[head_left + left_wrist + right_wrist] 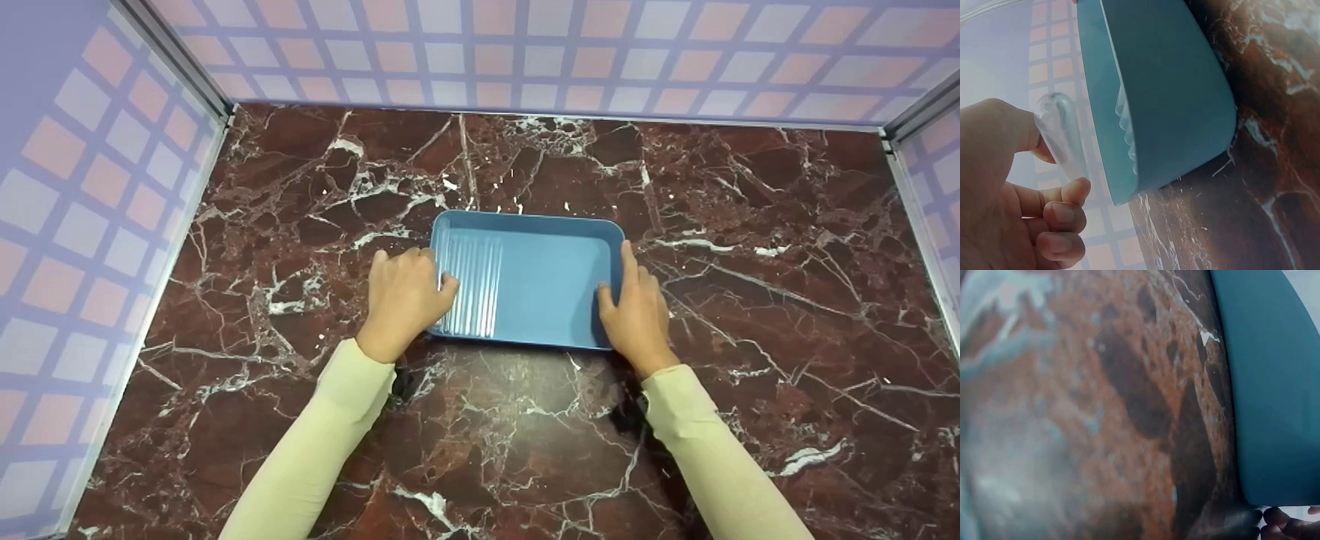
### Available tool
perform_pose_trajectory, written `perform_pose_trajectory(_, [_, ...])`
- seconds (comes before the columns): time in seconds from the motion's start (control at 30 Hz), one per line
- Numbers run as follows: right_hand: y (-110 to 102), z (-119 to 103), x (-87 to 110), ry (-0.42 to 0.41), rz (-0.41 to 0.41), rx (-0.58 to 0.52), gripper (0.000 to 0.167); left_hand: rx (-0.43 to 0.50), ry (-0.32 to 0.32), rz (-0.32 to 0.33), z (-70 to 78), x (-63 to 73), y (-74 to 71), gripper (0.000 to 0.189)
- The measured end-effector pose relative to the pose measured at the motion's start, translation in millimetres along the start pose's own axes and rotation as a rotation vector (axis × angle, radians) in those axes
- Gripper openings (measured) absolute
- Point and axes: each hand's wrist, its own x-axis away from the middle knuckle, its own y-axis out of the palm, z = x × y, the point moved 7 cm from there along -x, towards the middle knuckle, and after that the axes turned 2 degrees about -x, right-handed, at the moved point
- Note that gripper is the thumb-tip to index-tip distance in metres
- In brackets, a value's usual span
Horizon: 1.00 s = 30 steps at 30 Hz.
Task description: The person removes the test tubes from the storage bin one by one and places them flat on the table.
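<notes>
Across most of the head frame we've got dark red marble (517, 442), checked walls (525, 60) up top. Mid-frame: blue tray (559, 285) on the marble. Right of centre, right hand (637, 311) grips its side wall, thumb inside. Left of centre, left hand (405, 296) at the other end. Clear tubes (476, 292) line the tray's left part; left wrist view, we see that hand pinching a single tube (1064, 135).

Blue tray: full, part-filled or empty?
Part-filled. In the head view, long clear pieces lie side by side at the left end of the blue tray; the rest of its floor is bare.
</notes>
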Motion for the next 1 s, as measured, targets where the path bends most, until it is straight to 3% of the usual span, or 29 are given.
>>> perform_pose_trajectory(0.4, [0.0,0.4,0.6,0.002,-0.006,-0.005,0.069,-0.009,0.022,0.057,-3.5,2.0,-1.5,0.028])
perform_pose_trajectory(1.0, [1.0,1.8,1.0,0.007,0.002,-0.005,0.068,-0.036,-0.011,0.010,-16.4,3.9,5.7,0.030])
